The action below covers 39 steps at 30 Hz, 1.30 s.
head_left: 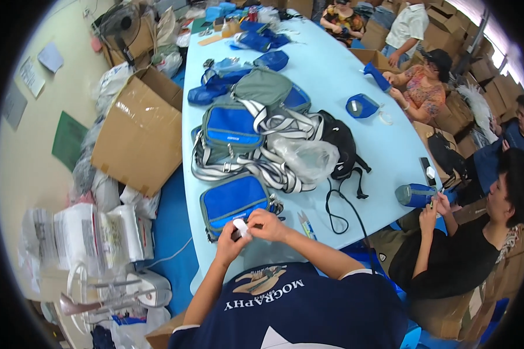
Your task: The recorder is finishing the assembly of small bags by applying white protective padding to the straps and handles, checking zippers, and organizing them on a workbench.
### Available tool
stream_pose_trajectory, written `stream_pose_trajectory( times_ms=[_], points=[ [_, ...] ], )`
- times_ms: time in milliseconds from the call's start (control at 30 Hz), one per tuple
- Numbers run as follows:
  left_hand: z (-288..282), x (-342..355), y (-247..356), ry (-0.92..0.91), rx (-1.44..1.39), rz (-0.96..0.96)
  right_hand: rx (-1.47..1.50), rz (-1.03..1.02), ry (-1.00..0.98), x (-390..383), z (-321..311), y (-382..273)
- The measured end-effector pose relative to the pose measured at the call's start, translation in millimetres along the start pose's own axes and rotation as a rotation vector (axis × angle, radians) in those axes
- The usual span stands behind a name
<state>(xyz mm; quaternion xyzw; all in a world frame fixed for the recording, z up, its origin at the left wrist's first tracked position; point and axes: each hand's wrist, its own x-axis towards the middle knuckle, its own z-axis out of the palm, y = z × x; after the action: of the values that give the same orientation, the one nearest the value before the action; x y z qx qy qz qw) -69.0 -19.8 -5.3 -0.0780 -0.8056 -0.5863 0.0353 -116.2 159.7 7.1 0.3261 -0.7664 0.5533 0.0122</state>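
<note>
Close to my body at the table's near end, my left hand (pixel 232 243) pinches a small white piece (pixel 240 227), whose kind I cannot make out. My right hand (pixel 268 225) meets it there, thumb and fingertips pressed together at the white piece's edge. Just beyond both hands lies a blue and grey bag (pixel 233 200) with a zipped front, partly covered by my fingers. To the right of my right hand rests a slim tool (pixel 307 225) with a pointed metal end, perhaps thread snips. A second blue and grey bag (pixel 233 128) sits farther up the table.
Grey-and-white straps (pixel 268 171), a clear plastic bag (pixel 305 157) and a black bag (pixel 340 145) crowd the table's middle. A black cord (pixel 355 212) hangs over the near edge. A large carton (pixel 137 131) stands left; co-workers sit along the right, one holding a blue pouch (pixel 416 195).
</note>
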Motion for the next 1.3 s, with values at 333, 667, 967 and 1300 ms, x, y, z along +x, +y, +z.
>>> stream_pose_trajectory(
  times_ms=[333,667,967,1300],
  points=[
    [-11.7,14.1,7.4,-0.145,0.535,0.114,-0.291,0.155,-0.046,7.2,4.7,11.6],
    [-17.9,17.0,19.7,-0.217,0.527,0.061,-0.324,0.017,-0.175,-1.4,-0.5,-9.0],
    [-45.4,45.6,88.9,-0.156,0.446,0.135,-0.194,0.064,-0.083,46.8,-32.5,-63.3],
    [-114.3,86.6,183.9,-0.352,0.523,0.311,0.006,0.154,-0.423,128.6,-82.8,-147.5]
  ],
)
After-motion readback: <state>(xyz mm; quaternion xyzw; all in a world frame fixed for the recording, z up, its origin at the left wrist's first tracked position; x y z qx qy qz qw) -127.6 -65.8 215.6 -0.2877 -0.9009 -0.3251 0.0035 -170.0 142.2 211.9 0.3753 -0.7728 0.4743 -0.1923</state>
